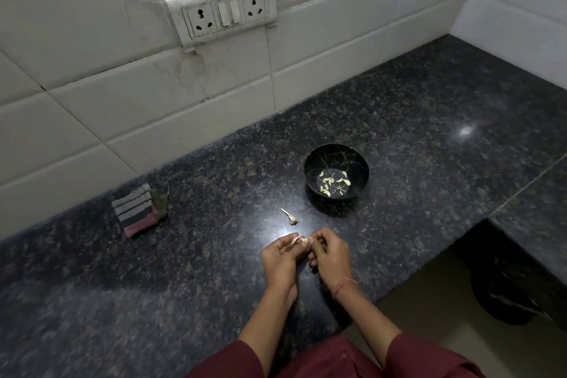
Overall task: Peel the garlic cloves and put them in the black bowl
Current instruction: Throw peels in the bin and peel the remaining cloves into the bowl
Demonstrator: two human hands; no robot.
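In the head view, both hands are meeting just below the centre of the frame, low over the dark granite counter (429, 132). The left hand (280, 258) and the right hand (329, 254) are facing each other, with fingertips curled inward and pinching a single pale garlic clove (299, 239) between them. The fingers of each hand are bunched together and clamped on the clove, not spread. This looks like a grip for working the skin loose with the nails, though the clove is too small to tell how much skin is on it. Working this close to the counter probably means a dropped clove or peel is landing nearby.

The black bowl (336, 145) is sitting right of centre, just beyond the hands towards the top of the frame, within easy reach for dropping in a finished clove. Several peeled cloves (331, 182) are lying in its bottom, so the task seems well under way.

Between the hands and the bowl, a small dried stalk piece (291, 217) is lying on the counter, likely set aside as waste. At left of centre a folded striped cloth (138, 208) is resting near the tiled wall, well apart from the work. A socket panel (227, 13) is showing at the upper left centre.
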